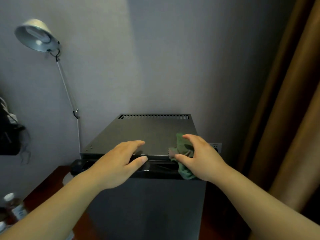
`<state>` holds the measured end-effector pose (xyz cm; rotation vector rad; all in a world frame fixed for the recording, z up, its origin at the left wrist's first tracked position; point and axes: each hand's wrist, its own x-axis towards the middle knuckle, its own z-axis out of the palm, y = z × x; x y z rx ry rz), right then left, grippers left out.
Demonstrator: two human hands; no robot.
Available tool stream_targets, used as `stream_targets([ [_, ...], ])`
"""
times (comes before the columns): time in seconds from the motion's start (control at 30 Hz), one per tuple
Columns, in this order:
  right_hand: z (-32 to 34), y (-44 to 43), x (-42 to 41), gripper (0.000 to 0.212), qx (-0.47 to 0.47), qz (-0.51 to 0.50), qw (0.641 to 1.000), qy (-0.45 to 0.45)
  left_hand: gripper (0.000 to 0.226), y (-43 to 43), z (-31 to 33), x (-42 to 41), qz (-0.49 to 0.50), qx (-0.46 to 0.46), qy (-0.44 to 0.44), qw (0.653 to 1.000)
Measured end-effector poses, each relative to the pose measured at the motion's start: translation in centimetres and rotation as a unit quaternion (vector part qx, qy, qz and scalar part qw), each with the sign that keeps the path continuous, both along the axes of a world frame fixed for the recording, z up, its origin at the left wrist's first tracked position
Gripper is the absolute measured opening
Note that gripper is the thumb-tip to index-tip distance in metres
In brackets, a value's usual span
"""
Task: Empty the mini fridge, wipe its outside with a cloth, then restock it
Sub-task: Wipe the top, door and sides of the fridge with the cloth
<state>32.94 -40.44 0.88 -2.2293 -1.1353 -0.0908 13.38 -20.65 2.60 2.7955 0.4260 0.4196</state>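
A black mini fridge (pixel 147 132) stands against the grey wall, its flat top and closed door front facing me. My left hand (pixel 117 163) rests on the front edge of the top, fingers straight, thumb over the door's handle recess. My right hand (pixel 199 156) holds a crumpled green cloth (pixel 181 149) against the fridge's front right corner, fingers curled round it. Part of the cloth hangs down over the door's top edge.
A metal desk lamp (pixel 37 36) on a thin arm stands left of the fridge. Clear bottles (pixel 13 205) stand on the dark red surface at lower left. A brown curtain (pixel 285 118) hangs on the right. A dark object (pixel 8 135) sits at the left edge.
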Motion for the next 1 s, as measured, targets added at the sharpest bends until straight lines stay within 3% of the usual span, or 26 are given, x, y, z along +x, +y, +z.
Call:
stream_targets([
  [0.2,0.6,1.0,-0.7,0.078,0.014,-0.062,0.995,-0.073,0.065,3.4,0.5,1.9,-0.071,-0.005,0.009,0.997],
  [0.27,1.0,1.7,-0.7,0.079,0.03,-0.076,0.996,-0.044,0.066,4.6,0.9,2.4,-0.095,-0.008,0.004,0.995],
  [0.4,2.9,3.1,0.3,0.076,0.181,-0.167,0.969,0.012,0.068,6.6,2.0,3.9,-0.136,-0.012,-0.017,0.99],
  [0.5,4.2,4.3,0.4,0.072,0.204,-0.185,0.961,0.016,0.071,7.5,2.7,5.3,-0.16,-0.014,-0.032,0.987],
  [0.6,3.6,5.6,-0.5,0.048,0.239,-0.119,0.946,0.183,0.075,7.9,2.7,6.4,-0.18,-0.031,-0.033,0.983],
  [0.67,3.2,5.9,-1.1,0.033,0.279,-0.076,0.895,0.339,0.079,7.9,2.4,7.0,-0.196,-0.035,-0.027,0.98],
  [0.73,3.1,5.6,-1.4,0.03,0.317,-0.06,0.85,0.416,0.082,7.5,2.2,7.5,-0.209,-0.037,-0.023,0.977],
  [0.9,3.2,4.7,-1.0,0.03,0.347,-0.048,0.819,0.455,0.081,5.1,1.7,8.1,-0.224,-0.039,-0.059,0.972],
  [1.0,3.3,4.0,0.0,0.028,0.332,-0.084,0.854,0.392,0.076,3.0,1.3,8.5,-0.23,-0.034,-0.078,0.969],
])
